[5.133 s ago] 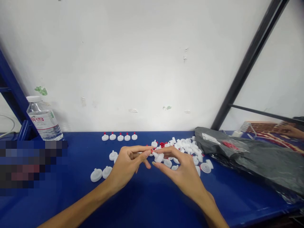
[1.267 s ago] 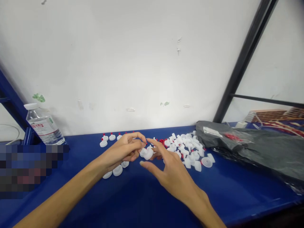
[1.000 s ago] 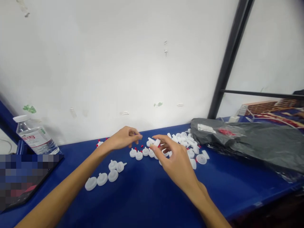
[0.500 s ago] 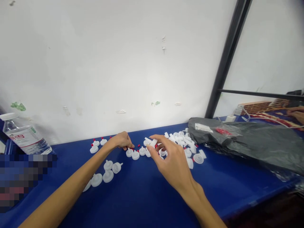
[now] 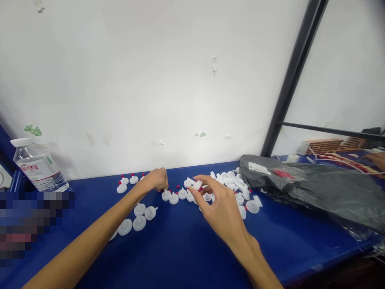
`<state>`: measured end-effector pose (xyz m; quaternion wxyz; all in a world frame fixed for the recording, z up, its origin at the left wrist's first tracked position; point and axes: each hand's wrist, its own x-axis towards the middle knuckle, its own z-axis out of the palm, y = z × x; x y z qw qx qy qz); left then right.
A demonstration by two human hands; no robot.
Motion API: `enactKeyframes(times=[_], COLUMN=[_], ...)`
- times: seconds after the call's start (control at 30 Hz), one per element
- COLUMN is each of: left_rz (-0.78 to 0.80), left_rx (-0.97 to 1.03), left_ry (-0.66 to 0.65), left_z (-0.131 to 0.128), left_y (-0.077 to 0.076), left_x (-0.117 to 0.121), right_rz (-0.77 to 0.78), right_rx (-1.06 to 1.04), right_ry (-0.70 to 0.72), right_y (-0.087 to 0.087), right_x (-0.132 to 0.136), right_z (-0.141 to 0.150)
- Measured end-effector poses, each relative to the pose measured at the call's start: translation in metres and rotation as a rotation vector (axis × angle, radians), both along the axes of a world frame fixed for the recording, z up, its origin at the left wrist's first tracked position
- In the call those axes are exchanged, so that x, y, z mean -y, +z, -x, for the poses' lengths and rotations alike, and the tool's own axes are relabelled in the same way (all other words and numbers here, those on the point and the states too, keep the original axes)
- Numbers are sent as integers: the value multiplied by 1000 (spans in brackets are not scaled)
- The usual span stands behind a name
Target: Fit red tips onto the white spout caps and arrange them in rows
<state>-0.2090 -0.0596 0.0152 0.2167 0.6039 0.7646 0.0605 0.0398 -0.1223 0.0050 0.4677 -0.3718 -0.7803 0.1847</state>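
A white piece (image 5: 197,185) sits pinched within the right grip (image 5: 221,204).

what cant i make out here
All in the head view:
Left hand: its fingertips and any grip, hidden by the hand itself.
One white piece: mostly behind the left forearm.
White pile: exact count, pieces overlap and the right hand covers some.
Bottle: small print, too small.
Lower-left patch: blurred by pixelation.
Another person's hand: cut off by right edge.

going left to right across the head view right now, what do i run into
Water bottle, red-tipped white pieces, left hand, a small loose red piece, right hand, grey plastic bag.
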Motion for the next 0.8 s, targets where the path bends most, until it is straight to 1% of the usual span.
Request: enactKeyframes(times=[0.07, 0.13, 0.2, 0.27, 0.33, 0.43, 0.5, 0.57, 0.67, 0.8], left_rz=[-35, -83, -148, -205, -239, -275, -274, -260, -269, -285], left_rx=[-9, 4, 32, 77, 217, 597, 794, 894, 930, 887], left_ry=[6, 12, 11, -13, -63, -129, -147, -154, -167, -187], left_z=[1, 4, 5, 1, -8, -26, -38, -48, -58, -64], left_y=[3, 10, 22, 38, 52, 68, 74, 77, 81, 85], left_x=[1, 3, 7, 14, 24, 37, 44, 49, 55, 60], right_rz=[-6, -1, 9, 16, 15, 9, 13, 20, 17, 16], right_rx=[-1, 2, 10, 20, 30, 31, 16, -6, -49, -77], right_ry=[0, -7, -17, -32, -52, -71, -75, -68, -57, -75], right_y=[-1, -2, -3, -4, -4, -4, -3, -2, -2, -2], right_x=[0, -1, -1, -2, -3, -3, -3, -2, -2, -2], right_z=[0, 0, 0, 0, 0, -1, -1, -1, -1, -1])
